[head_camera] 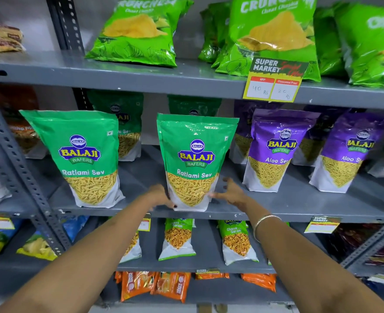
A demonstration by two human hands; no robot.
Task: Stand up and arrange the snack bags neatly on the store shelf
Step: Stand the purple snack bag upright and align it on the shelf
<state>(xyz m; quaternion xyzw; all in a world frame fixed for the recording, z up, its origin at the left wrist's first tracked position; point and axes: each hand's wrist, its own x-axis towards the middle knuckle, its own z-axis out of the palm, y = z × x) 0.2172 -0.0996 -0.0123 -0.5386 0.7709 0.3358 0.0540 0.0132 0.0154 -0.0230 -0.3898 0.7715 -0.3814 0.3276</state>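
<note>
Left hand (161, 196) touching middle Ratlami Sev bag (195, 161) at shelf (299, 208) front edge; right hand (230, 192) spread wide beside it. Front row upright; little apparently left.

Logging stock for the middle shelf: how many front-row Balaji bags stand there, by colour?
Green Ratlami Sev: 2, one at left, one between the left hand and right hand.
Purple Aloo Sev: 2.
Total: 4. Back-row bags are too hidden to count.

Even bright light from above; glare on the green chip bags (139, 30), edges curved, right side slightly blurred.
</note>
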